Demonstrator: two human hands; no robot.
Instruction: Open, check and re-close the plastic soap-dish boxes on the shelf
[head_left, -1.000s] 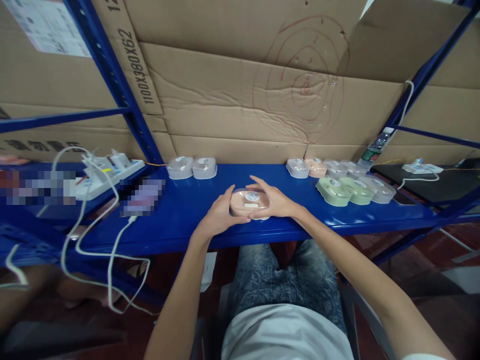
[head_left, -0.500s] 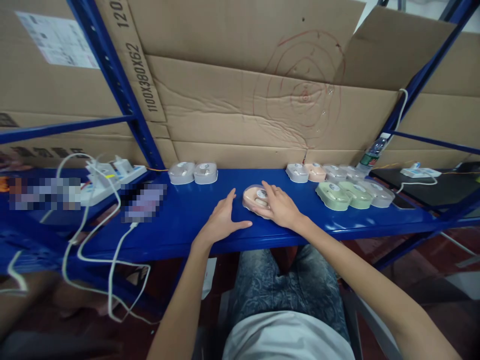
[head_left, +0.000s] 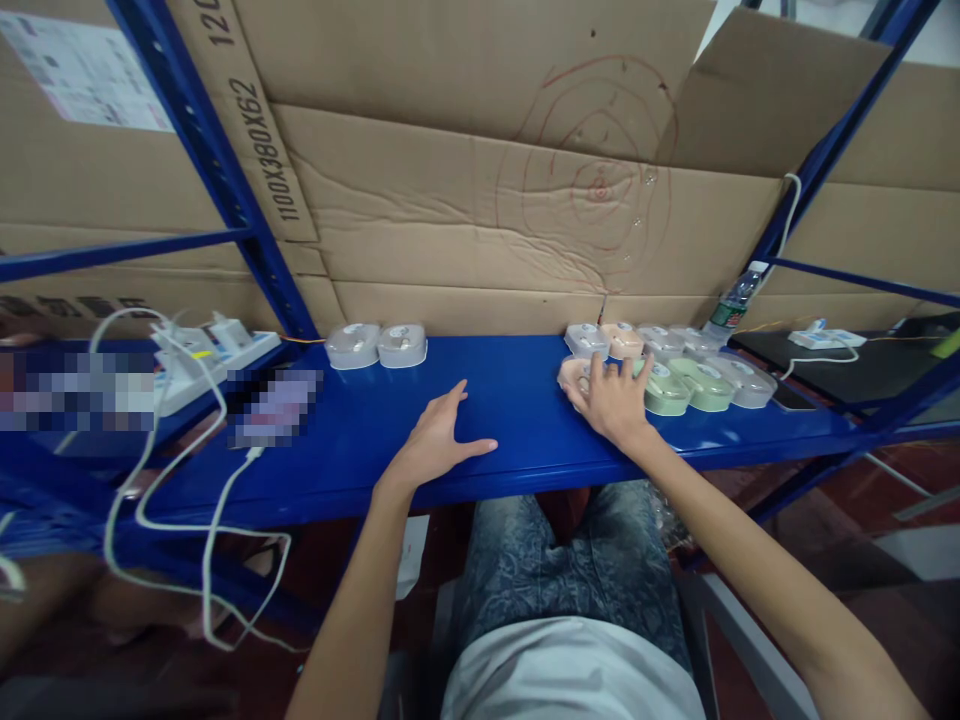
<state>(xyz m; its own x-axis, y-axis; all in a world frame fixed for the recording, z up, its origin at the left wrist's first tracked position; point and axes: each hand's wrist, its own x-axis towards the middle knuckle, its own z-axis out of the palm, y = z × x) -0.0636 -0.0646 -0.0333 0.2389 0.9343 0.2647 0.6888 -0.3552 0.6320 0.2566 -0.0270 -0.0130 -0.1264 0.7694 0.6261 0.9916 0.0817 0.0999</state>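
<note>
My right hand [head_left: 613,402] is closed around a small peach plastic case with a clear lid [head_left: 573,377], at the left end of the front row of cases. My fingers cover much of that case. Just right of it in the row are a green case [head_left: 666,390], another green case [head_left: 705,386] and a grey case [head_left: 750,383]. My left hand [head_left: 433,440] hovers over the blue shelf [head_left: 510,410], thumb and fingers spread, with nothing in it.
Behind the front row stand several grey cases [head_left: 586,341] and a peach one [head_left: 622,340]. Two grey cases [head_left: 377,346] sit back left. A water bottle [head_left: 735,303], a power strip [head_left: 225,365], white cables [head_left: 214,530] and a blurred phone [head_left: 277,408] lie around. Cardboard [head_left: 450,200] backs the shelf.
My right hand has carried the peach case from the middle of the shelf rightwards to the green cases. My left hand stays spread in nearly the same place.
</note>
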